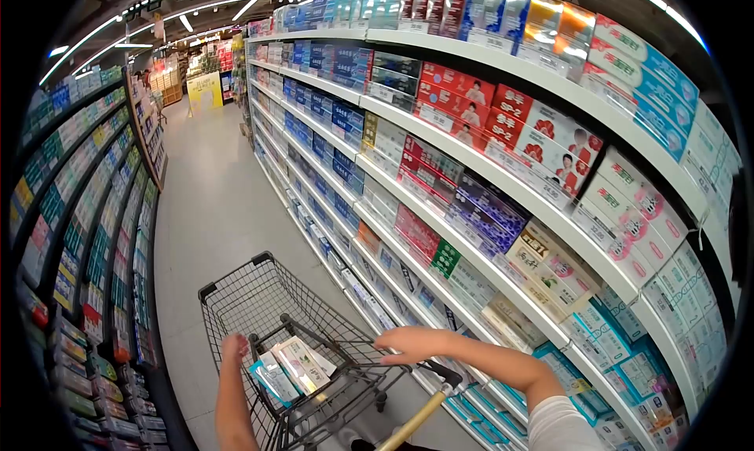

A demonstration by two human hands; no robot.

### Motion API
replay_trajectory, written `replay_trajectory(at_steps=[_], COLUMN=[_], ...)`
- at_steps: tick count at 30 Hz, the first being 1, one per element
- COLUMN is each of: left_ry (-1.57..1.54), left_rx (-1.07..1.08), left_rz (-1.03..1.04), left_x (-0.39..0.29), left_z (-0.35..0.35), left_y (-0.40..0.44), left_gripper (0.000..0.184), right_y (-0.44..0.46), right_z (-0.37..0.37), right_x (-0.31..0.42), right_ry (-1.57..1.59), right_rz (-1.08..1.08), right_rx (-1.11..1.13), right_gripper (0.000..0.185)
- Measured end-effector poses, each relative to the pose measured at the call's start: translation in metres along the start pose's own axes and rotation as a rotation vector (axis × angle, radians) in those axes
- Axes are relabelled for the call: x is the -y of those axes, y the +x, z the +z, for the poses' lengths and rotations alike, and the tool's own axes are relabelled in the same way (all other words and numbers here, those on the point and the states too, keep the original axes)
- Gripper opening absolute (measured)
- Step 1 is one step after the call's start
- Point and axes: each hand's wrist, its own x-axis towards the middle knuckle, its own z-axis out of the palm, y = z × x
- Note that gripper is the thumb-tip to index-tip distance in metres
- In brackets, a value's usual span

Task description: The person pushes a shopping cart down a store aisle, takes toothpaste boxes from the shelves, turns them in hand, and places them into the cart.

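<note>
Cannot tell the grip of the left hand (235, 346), whether pressed together or pinching: fingers mostly turned away, just at the cart's left side. Likewise unsure about the grip of the right hand (404, 345), at the cart's right side: fingers partly parted, palm hidden, contact with the wire impossible to confirm. Between both, in the near end of the cart (236, 273), can see a few boxes (301, 365) lying side by side; exact count unclear from overlap, lettering too small to read. Nearer, a yellow handle (416, 416), cut off below, and a white sleeve (561, 425), also cut. To the right, shelves full of packs (542, 129), clipped by the black border; to the left, darker shelves (174, 408), print unreadable. Far along the floor (208, 184), a yellow sign (206, 92), illegible.
</note>
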Motion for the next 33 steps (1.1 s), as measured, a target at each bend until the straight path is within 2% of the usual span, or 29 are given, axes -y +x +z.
replay_trajectory(at_steps=[1,2,3,7,9,10,11,15,17,19,21,22,23,24,25,27,29,33], left_ry=[0.029,0.064,0.108,0.378,0.536,0.578,0.62,0.351,0.362,0.431,0.486,0.581,0.678,0.722,0.761,0.968,1.064,1.192], left_rx=[-0.078,-0.091,-0.111,0.173,0.26,0.213,0.16,-0.082,-0.205,-0.238,-0.207,-0.196,-0.177,-0.176,-0.174,-0.11,0.045,0.079], left_rz=[0.093,0.197,0.288,0.415,0.555,0.707,0.76,0.774,0.743,0.738,0.669,0.712,0.762,0.761,0.763,0.977,0.988,1.005], left_x=[-0.034,-0.058,-0.075,-0.097,-0.087,-0.079,-0.077,-0.043,-0.019,-0.006,-0.011,-0.012,-0.013,-0.017,-0.02,-0.013,-0.016,-0.031], left_z=[0.008,0.021,0.035,0.106,0.129,0.137,0.143,0.135,0.128,0.126,0.135,0.138,0.141,0.15,0.158,0.165,0.165,0.164], left_y=[-0.034,-0.068,-0.103,-0.223,-0.259,-0.277,-0.303,-0.364,-0.374,-0.37,-0.365,-0.352,-0.338,-0.331,-0.324,-0.315,-0.314,-0.3], left_gripper=[0.012,0.013,0.015,0.022,0.023,0.025,0.027,0.019,0.016,0.014,0.014,0.014,0.013,0.013,0.013,0.012,0.009,0.008], right_y=[-0.023,-0.043,-0.056,-0.053,-0.029,-0.019,-0.009,0.03,0.052,0.075,0.101,0.107,0.106,0.101,0.103,0.107,0.109,0.12], right_z=[-0.009,-0.012,-0.002,0.038,0.055,0.057,0.057,0.055,0.064,0.072,0.091,0.104,0.109,0.101,0.105,0.113,0.112,0.091], right_x=[0.005,0.012,0.009,0.029,0.028,0.032,0.036,0.046,0.047,0.058,0.057,0.051,0.05,0.057,0.054,0.042,0.033,0.042], right_ry=[0.029,0.041,-0.058,0.045,-0.031,0.0,0.028,0.122,0.083,-0.003,-0.03,-0.038,-0.177,-0.273,-0.292,-0.322,-0.31,-0.338], right_rz=[0.022,0.068,0.024,-0.062,-0.072,-0.047,-0.016,-0.083,-0.086,-0.009,0.02,-0.01,-0.01,0.022,0.036,0.073,0.114,0.175], right_rx=[0.027,-0.015,-0.121,-0.34,-0.457,-0.516,-0.578,-0.613,-0.498,-0.299,-0.172,-0.212,-0.212,-0.094,-0.03,0.171,0.162,0.272], right_gripper=[0.033,0.033,0.03,0.02,0.015,0.013,0.011,0.013,0.019,0.022,0.023,0.025,0.024,0.015,0.016,0.017,0.02,0.023])
